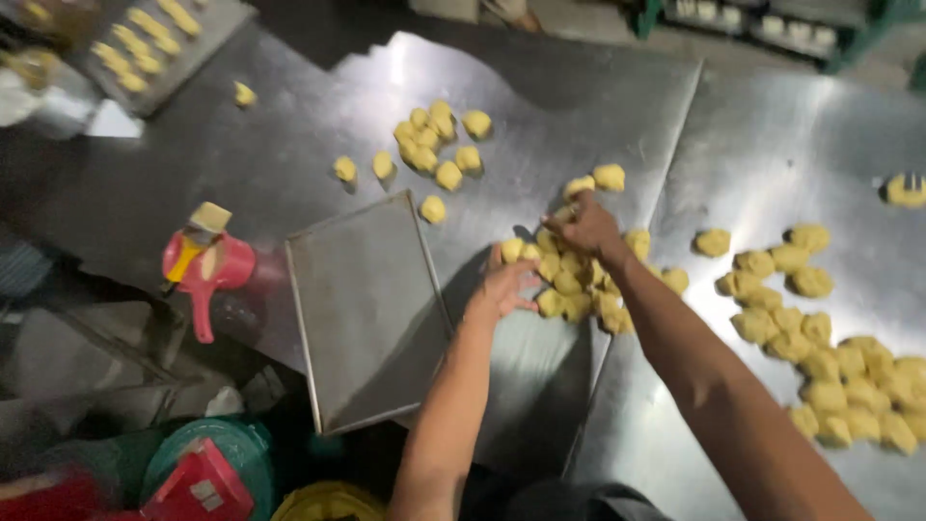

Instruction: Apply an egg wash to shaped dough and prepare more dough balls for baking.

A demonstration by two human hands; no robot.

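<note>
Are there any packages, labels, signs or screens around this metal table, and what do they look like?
Red box: bottom left, below the table edge; angular, bright red, with a small pale label on top.
Pale tag: left of the empty tray, on top of the red tool; small, squarish, cream.
No signs or screens show.

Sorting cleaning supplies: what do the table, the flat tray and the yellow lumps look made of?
Table: apparently stainless steel, with bright glare and seams. Flat tray: seemingly duller grey metal, thin raised rim. Yellow lumps: probably soft dough, matte and irregular, under both hands.
</note>
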